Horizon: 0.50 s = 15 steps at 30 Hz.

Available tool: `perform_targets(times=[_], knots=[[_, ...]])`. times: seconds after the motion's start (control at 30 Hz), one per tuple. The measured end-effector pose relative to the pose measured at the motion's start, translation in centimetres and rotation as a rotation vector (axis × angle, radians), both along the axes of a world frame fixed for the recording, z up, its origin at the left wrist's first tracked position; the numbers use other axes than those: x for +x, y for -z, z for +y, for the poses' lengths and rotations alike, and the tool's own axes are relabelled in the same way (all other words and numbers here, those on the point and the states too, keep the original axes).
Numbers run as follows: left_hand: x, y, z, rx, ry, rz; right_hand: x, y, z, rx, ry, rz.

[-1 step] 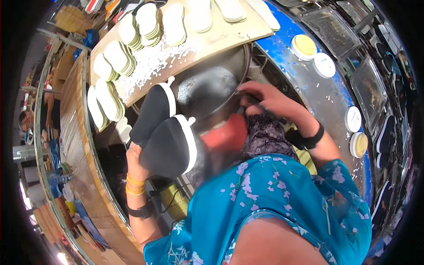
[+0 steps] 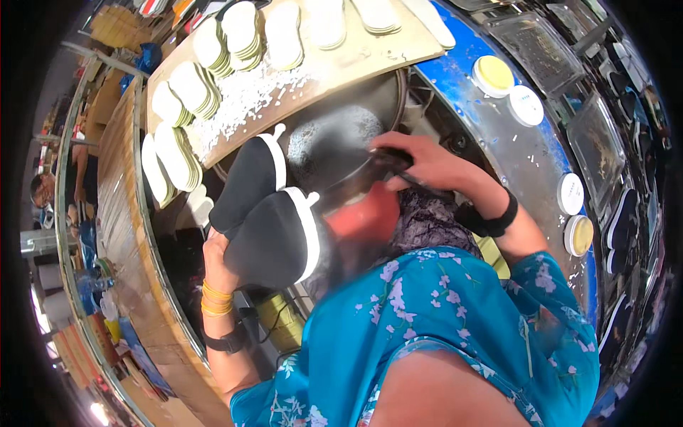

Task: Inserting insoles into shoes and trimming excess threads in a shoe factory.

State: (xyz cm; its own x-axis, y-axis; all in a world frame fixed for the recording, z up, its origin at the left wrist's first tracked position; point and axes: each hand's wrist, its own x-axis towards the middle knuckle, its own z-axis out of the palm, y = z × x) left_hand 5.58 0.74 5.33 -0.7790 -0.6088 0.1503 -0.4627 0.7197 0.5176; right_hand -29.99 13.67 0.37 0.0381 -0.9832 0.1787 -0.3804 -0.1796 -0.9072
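Note:
My left hand (image 2: 218, 262) grips a pair of black cloth shoes with white edging; one shoe (image 2: 245, 174) lies partly behind the nearer shoe (image 2: 274, 238). Its fingertips are hidden under them. My right hand (image 2: 430, 165) is closed on a dark, thin object (image 2: 390, 162) whose kind I cannot make out. Just beyond that hand is a dark round basin (image 2: 334, 139), whitish on the inside. A blurred red thing (image 2: 366, 213) and a dark patterned cloth (image 2: 427, 220) lie between the shoes and my right forearm.
On a tan board (image 2: 327, 82) stand several stacks of pale insoles (image 2: 178, 156), with white scraps (image 2: 242, 107) scattered around. Lidded round tubs (image 2: 493, 76) sit on the blue-edged metal table (image 2: 530, 167) at right. A wooden surface (image 2: 117, 213) runs along the left, with another person (image 2: 80, 174) beyond.
My right hand has moved left and slightly up, away from the patterned cloth toward the basin, with the dark object now showing in its fingers. The shoes have hardly moved.

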Motion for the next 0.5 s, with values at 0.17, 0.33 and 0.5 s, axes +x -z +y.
perform_targets(times=[0.17,0.33,0.5], knots=[[0.5,-1.9,1.3,0.087,0.019,-0.087,2.5,-2.4,-3.6,-0.062,-0.108,0.170],[0.5,-0.9,0.5,0.045,0.063,-0.117,2.6,0.0,-3.5,0.020,-0.109,0.405],[0.6,1.5,-1.0,0.023,0.035,-0.124,1.8,1.1,-0.6,0.298,-0.123,0.347]])
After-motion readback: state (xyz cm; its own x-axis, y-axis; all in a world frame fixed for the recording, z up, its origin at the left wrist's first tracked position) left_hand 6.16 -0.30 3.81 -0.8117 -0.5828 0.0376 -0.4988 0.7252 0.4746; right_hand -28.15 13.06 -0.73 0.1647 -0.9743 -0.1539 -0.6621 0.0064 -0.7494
